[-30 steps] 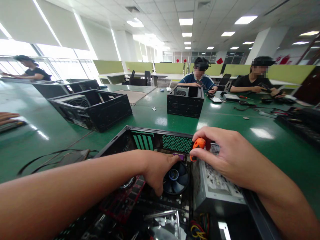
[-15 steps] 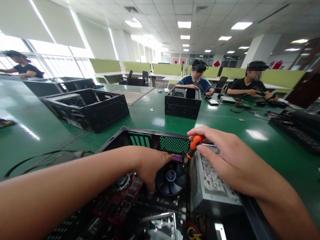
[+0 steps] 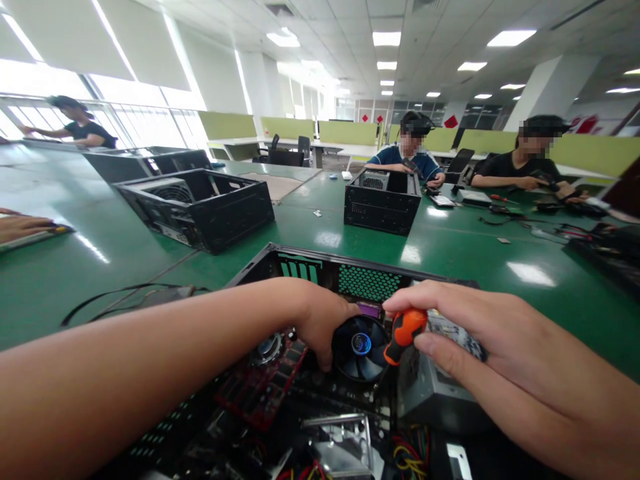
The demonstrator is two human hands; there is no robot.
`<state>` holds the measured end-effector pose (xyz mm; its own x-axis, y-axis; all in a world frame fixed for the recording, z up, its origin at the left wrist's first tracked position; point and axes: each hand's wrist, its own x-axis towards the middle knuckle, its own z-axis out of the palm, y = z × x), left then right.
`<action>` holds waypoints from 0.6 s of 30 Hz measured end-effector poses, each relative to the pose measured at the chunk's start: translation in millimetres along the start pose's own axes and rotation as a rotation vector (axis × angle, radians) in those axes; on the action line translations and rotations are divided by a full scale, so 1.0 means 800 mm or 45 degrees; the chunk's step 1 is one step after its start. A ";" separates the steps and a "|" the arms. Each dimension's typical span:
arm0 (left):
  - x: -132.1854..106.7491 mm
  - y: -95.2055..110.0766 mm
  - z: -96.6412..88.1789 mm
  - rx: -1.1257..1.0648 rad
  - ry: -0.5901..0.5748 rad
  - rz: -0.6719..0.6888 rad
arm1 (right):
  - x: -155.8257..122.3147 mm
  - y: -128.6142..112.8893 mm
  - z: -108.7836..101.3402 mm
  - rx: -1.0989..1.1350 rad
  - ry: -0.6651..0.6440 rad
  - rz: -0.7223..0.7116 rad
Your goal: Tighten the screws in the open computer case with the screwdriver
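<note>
Inside an open black computer case (image 3: 293,250), my left hand (image 3: 323,323) reaches down and grips the left edge of a black CPU cooler fan (image 3: 360,345). My right hand (image 3: 480,340) holds an orange-and-black screwdriver (image 3: 406,333) by its handle, tilted downward at the fan's right edge. The screwdriver's shaft and tip are too dark to make out. A red circuit board (image 3: 260,387) with its own round fan lies left of the cooler. To the right, partly behind my right hand, is a metal power supply (image 3: 430,393).
Coloured wires (image 3: 410,457) and a metal bracket (image 3: 345,447) fill the near part of the case. Other black computer cases (image 3: 220,213) (image 3: 383,207) stand on the green table (image 3: 300,227). Several people work around it; a person's hand (image 3: 25,227) rests at the far left.
My right hand has brought the screwdriver lower and to the fan's right edge. My left hand keeps its hold on the fan. The view has turned slightly left, and another person's hand appears at left.
</note>
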<state>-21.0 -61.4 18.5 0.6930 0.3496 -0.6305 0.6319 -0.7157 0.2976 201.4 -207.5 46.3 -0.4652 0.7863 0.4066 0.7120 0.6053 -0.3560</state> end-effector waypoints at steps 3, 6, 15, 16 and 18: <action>-0.001 -0.001 0.001 -0.035 -0.006 0.010 | 0.002 0.000 0.004 -0.023 -0.012 -0.024; -0.002 -0.001 0.001 -0.036 0.004 0.003 | 0.003 -0.003 0.007 -0.035 -0.013 -0.047; -0.006 0.005 -0.003 0.084 -0.005 -0.089 | 0.010 0.003 0.008 -0.144 0.054 -0.080; -0.006 0.005 -0.003 0.088 -0.008 -0.092 | 0.011 0.002 0.008 -0.148 0.045 -0.079; -0.005 0.005 -0.001 0.093 -0.008 -0.090 | 0.012 0.000 0.007 -0.137 0.025 -0.074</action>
<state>-21.3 -64.9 23.0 0.6454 0.3970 -0.6525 0.6518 -0.7317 0.1995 193.7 -199.4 45.5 -0.4976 0.7471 0.4407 0.7371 0.6321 -0.2392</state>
